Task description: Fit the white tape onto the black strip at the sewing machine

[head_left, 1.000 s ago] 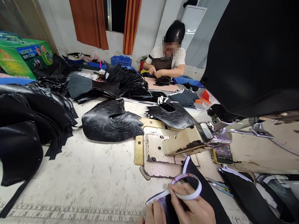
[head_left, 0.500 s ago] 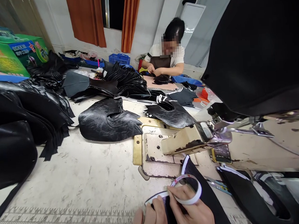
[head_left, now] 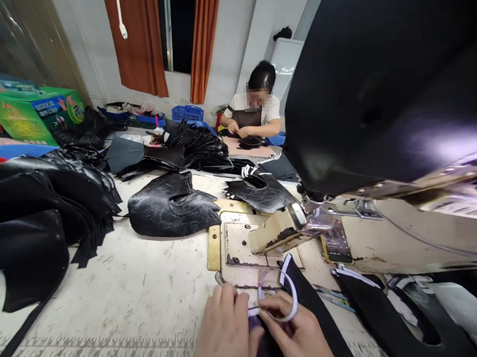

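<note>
My right hand [head_left: 300, 330] pinches a loop of narrow white tape [head_left: 293, 301] at the edge of a black leather piece [head_left: 308, 292]. A white strip runs along the far tip of this piece. Beside it, my left hand [head_left: 224, 328] is closed over the piece's left edge, its fingers pressed together and its thumb on the leather near the tape. My hands hide most of that edge. Just beyond them stands the sewing machine, its cream bed [head_left: 242, 242] showing worn paint.
Cut black leather pieces [head_left: 171, 203] lie beyond my hands, with a big stack [head_left: 28, 211] at left. Scissors [head_left: 336, 298] and a phone [head_left: 337, 242] lie on the right. The machine's dark head [head_left: 377, 86] overhangs there. A person [head_left: 254, 111] works across the table.
My left hand has moved forward over the leather's edge, now covering the white strip there. The right hand still pinches the tape loop. The view has tilted up and shifted a little.
</note>
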Action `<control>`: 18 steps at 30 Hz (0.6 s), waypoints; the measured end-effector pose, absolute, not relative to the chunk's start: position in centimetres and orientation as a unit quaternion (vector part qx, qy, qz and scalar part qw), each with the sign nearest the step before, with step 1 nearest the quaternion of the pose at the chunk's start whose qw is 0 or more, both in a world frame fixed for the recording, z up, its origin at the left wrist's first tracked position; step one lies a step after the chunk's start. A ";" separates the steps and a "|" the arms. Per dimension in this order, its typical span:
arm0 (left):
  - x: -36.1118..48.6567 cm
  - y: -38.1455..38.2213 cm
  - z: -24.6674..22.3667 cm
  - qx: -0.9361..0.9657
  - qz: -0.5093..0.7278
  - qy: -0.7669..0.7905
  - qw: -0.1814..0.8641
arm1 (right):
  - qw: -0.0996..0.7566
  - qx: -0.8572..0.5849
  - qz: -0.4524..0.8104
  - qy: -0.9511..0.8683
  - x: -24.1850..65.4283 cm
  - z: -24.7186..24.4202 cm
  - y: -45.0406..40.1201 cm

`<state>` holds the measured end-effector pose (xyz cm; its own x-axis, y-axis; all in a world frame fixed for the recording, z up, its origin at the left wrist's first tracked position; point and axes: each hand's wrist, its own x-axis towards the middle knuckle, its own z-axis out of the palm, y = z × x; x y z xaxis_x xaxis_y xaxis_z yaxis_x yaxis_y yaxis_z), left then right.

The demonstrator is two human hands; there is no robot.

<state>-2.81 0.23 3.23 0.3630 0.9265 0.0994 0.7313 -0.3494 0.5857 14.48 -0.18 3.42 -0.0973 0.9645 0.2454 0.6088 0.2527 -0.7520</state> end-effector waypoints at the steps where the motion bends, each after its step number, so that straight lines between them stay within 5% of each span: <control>1: -2.6 0.9 3.9 0.783 0.202 0.518 0.278 | 0.384 -0.567 0.309 -0.660 14.6 3.6 -0.1; 5: -1.7 2.1 5.8 0.715 0.182 0.532 0.415 | 0.432 -0.561 0.491 -0.506 15.3 3.4 -0.4; 9: -1.4 2.0 7.0 0.652 0.189 0.564 0.469 | 0.419 -0.544 0.534 -0.493 15.8 3.5 -1.4; 15: -1.4 1.9 7.7 0.605 0.235 0.565 0.510 | 0.454 -0.490 0.466 -0.580 15.7 4.8 -1.5; 18: -1.1 1.7 7.3 0.595 0.272 0.557 0.512 | 0.467 -0.441 0.329 -0.692 15.3 5.2 -1.2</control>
